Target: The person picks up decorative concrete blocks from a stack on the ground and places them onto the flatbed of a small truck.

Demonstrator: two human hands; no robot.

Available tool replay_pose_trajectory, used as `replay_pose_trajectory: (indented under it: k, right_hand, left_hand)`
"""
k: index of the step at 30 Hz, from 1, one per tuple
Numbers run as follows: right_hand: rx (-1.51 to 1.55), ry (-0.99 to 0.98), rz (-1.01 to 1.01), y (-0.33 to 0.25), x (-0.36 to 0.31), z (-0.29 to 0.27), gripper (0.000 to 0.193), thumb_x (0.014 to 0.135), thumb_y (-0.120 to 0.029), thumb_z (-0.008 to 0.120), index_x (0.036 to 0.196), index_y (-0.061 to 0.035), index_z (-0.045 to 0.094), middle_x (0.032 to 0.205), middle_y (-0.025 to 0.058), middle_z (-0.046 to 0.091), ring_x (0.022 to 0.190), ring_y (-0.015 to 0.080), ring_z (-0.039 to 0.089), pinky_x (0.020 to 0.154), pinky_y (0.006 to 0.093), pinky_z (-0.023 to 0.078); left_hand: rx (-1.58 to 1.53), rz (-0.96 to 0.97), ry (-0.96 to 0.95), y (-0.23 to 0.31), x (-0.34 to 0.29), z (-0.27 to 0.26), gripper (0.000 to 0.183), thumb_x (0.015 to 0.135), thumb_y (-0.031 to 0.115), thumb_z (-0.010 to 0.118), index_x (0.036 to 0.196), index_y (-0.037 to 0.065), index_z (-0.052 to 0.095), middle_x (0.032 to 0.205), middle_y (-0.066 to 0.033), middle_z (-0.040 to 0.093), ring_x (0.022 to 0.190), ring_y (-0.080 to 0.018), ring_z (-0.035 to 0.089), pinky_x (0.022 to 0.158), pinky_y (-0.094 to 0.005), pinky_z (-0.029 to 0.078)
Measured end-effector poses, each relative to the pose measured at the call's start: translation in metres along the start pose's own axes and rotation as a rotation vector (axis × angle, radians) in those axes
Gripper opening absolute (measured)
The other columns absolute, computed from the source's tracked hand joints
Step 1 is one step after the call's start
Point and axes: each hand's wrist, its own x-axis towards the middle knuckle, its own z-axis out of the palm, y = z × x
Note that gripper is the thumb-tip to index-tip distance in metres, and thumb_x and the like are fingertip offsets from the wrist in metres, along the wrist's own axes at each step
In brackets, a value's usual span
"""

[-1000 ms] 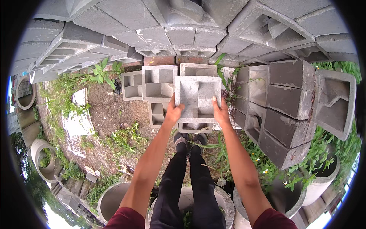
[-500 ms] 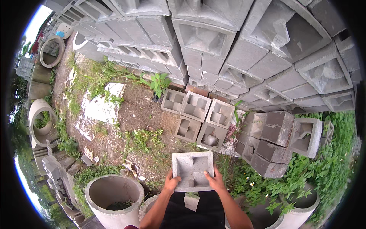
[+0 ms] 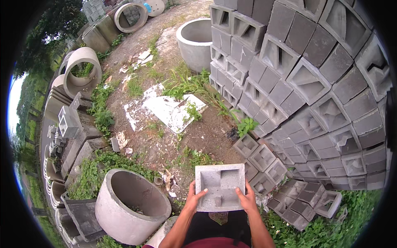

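A grey concrete vent block (image 3: 220, 187), square with a stepped hollow face, is held up in front of my body. My left hand (image 3: 196, 198) grips its left side, thumb over the front rim. On the opposite side my right hand (image 3: 247, 198) clasps it the same way, thumb at the inner edge. The fingers behind the block are hidden. Just beyond it to the right, several similar vent blocks (image 3: 262, 158) lie together on the ground.
Tall stacks of vent blocks (image 3: 289, 89) rise on the right. A large concrete ring (image 3: 108, 202) stands near my left, another ring (image 3: 194, 31) farther off. White sheets (image 3: 175, 111) and weeds cover part of the soil. More blocks (image 3: 297, 202) lie in greenery at right.
The view has swung left, so the wall and ground blocks sit farther right. Both hands still hold the vent block, now slightly more upright before me.
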Motion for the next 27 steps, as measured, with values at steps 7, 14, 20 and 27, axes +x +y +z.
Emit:
replay_pose_trajectory:
  k: [7,14,20,27]
  right_hand:
    - [0.011,-0.139,-0.041,-0.042,0.055,0.168,0.07,0.09,-0.024,0.071,0.145,0.0035,0.037,0.14,0.0143,0.049,0.128,0.0204,0.046,0.108,0.0339,0.033]
    - [0.026,-0.341,-0.017,-0.117,0.133,0.312,0.063,0.099,-0.045,0.049,0.145,-0.0025,0.039,0.141,0.0116,0.048,0.131,0.02,0.043,0.11,0.0332,0.031]
    - [0.056,-0.559,-0.068,-0.138,0.254,0.432,0.062,0.099,-0.044,0.051,0.143,-0.0018,0.039,0.14,0.0113,0.045,0.129,0.0206,0.042,0.11,0.0331,0.029]
    - [0.207,-0.726,0.02,-0.186,0.45,0.565,0.067,0.097,-0.047,0.052,0.15,-0.0136,0.027,0.143,0.0108,0.042,0.133,0.02,0.034,0.112,0.0346,0.023]
  left_hand:
    - [-0.032,0.161,0.178,0.148,-0.013,-0.107,0.062,0.094,0.039,0.061,0.143,0.013,0.034,0.132,-0.0169,0.051,0.117,-0.0268,0.051,0.098,-0.0399,0.042]
    - [-0.367,0.311,0.237,0.248,0.017,-0.185,0.058,0.095,0.037,0.058,0.14,0.008,0.037,0.127,-0.0133,0.055,0.112,-0.0228,0.055,0.093,-0.0378,0.045]
    - [-0.356,0.528,0.376,0.325,0.115,-0.255,0.057,0.094,0.034,0.059,0.141,0.01,0.036,0.126,-0.0141,0.055,0.111,-0.0241,0.055,0.094,-0.0383,0.045]
    - [-0.354,0.584,0.405,0.501,0.241,-0.293,0.057,0.094,0.036,0.059,0.14,0.013,0.035,0.128,-0.012,0.054,0.115,-0.0249,0.054,0.098,-0.0428,0.045]
